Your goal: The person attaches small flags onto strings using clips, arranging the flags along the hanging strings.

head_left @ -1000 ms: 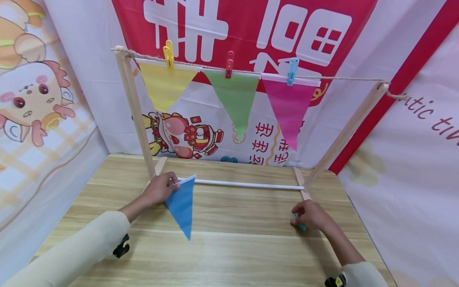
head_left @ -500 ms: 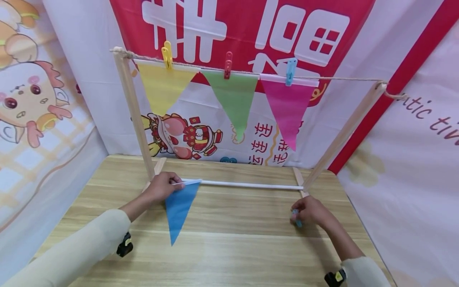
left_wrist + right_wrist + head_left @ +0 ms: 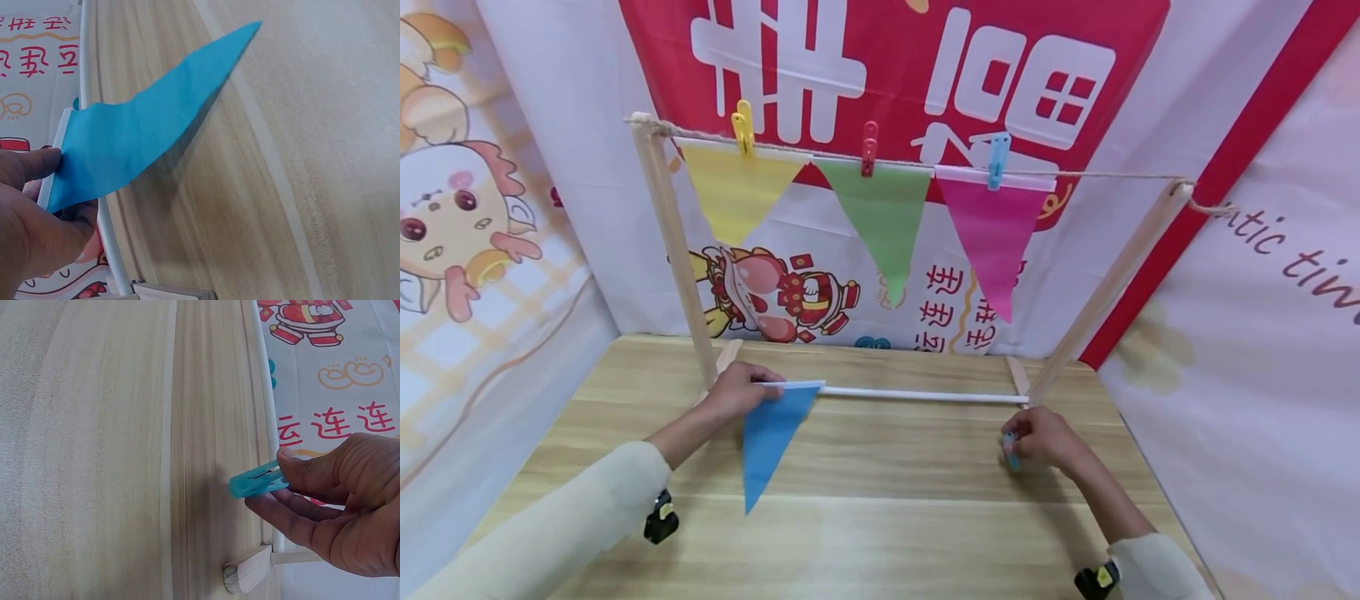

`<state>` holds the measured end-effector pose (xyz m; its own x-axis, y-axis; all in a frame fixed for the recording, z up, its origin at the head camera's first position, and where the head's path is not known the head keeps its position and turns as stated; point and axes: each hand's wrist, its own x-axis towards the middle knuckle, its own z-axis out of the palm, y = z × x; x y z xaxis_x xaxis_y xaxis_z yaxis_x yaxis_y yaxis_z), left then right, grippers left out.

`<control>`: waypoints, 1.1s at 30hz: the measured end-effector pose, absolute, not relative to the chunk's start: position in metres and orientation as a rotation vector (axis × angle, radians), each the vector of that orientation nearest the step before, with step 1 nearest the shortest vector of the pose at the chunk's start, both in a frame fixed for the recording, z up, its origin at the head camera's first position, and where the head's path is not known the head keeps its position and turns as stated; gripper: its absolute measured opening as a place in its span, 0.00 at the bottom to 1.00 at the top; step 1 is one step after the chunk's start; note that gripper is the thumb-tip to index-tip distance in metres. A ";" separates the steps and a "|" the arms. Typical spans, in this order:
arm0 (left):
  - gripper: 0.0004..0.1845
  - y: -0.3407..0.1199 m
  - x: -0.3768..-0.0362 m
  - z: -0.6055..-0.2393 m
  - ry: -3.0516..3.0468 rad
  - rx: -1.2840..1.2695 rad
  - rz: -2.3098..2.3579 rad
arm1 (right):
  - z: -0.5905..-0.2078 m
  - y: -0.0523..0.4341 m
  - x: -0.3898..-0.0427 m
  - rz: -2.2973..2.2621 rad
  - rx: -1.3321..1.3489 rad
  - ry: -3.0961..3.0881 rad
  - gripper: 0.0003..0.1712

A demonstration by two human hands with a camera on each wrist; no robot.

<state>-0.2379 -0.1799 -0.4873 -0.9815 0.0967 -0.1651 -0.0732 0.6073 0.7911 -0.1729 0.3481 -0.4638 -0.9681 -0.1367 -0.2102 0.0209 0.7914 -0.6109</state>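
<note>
My left hand (image 3: 741, 390) pinches a blue triangular pennant (image 3: 772, 440) by its white top edge, and the point of the pennant hangs down over the table. In the left wrist view the pennant (image 3: 144, 125) curves away from the thumb and fingers. At the right, my right hand (image 3: 1047, 437) holds a light-blue clothespin (image 3: 256, 480) between thumb and fingers, gripping its handle end. Above both hands a twine line (image 3: 1097, 174) carries a yellow pennant (image 3: 741, 187), a green pennant (image 3: 880, 217) and a pink pennant (image 3: 992, 229), each held by one clothespin.
A left wooden post (image 3: 672, 242) and a right wooden post (image 3: 1112, 283) hold up the twine. Low between them runs a white rod (image 3: 925, 395). Behind the wooden table (image 3: 880, 533) hangs a printed cloth (image 3: 820, 212). The twine's right stretch bears no pennant.
The blue pennant has turned in my left hand, its point swinging left and its top edge levelling. The clothespin in my right hand has tipped more upright. The head view has shifted slightly.
</note>
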 end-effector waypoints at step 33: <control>0.17 -0.165 -0.243 -0.473 2.640 0.064 1.399 | -0.427 0.339 -0.183 -1.248 -0.112 2.682 0.25</control>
